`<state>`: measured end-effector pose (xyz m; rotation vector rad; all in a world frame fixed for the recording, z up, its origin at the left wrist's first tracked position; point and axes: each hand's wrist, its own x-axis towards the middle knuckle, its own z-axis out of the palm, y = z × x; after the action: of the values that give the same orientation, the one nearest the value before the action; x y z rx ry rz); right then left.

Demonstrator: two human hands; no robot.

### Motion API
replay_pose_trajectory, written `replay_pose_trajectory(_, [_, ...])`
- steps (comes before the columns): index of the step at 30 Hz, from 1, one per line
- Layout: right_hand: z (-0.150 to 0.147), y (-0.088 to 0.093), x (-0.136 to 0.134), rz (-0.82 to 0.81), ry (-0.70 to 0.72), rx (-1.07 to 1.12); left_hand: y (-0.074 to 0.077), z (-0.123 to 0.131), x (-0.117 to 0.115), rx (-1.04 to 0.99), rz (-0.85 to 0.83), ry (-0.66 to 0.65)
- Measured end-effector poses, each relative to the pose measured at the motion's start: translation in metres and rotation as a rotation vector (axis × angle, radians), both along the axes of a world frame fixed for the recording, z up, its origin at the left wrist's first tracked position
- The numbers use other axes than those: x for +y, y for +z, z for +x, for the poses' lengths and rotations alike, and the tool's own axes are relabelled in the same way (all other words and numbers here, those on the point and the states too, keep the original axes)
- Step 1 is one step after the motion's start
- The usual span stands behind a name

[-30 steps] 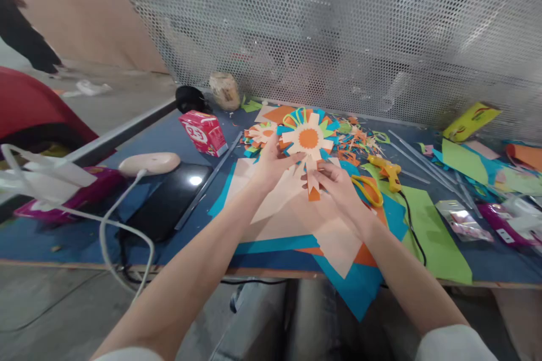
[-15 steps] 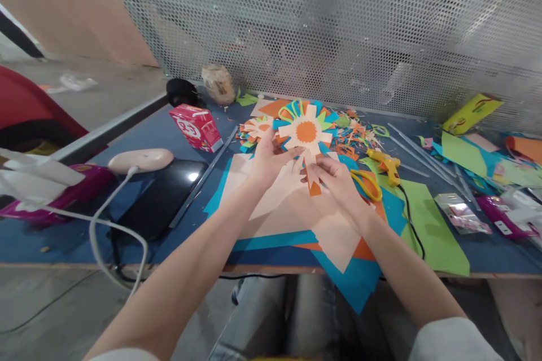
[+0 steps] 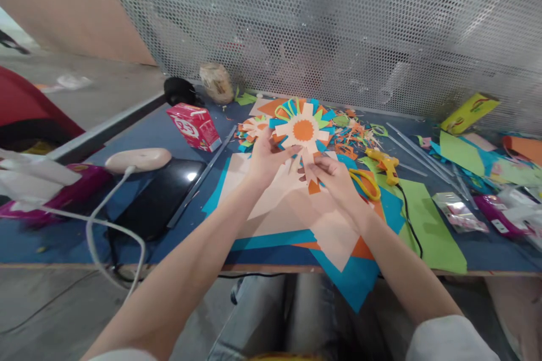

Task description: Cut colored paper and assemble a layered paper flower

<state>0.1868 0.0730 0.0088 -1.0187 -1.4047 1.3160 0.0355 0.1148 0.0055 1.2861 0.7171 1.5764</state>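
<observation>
Head view: left hand (image 3: pixel 266 158) and right hand (image 3: pixel 336 179) both pinch the peach paper flower with an orange middle (image 3: pixel 304 131), held between them; yellow scissors (image 3: pixel 366 183) lie just right.

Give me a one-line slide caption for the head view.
Left hand and right hand hold a paper flower above coloured sheets on a blue table; scissors and glue gun alongside.

Paper flower (image 3: pixel 304 131): peach petals set round an orange centre, backed in blue, green, orange.
Scissors (image 3: pixel 365 183): handles coloured yellow.
Carton (image 3: pixel 193 127), upper left: red, printed white.
Worktop (image 3: pixel 148 135): covered in dark blue.
Screen (image 3: pixel 339 22): silver, patterned with round holes.
</observation>
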Motion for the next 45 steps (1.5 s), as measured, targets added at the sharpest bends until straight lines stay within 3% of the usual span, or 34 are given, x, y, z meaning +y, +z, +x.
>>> replay_pose_trajectory(26, [0.0003,0.0025,-0.0019,-0.001,-0.006,-0.050,0.0055,-0.0009,-0.0021,0.013,-0.076,0.076])
replay_pose_trajectory(45, [-0.0008,-0.0008,0.0024,0.041,-0.029,-0.099,0.0000,-0.0030,0.0048,-0.023,-0.048,0.070])
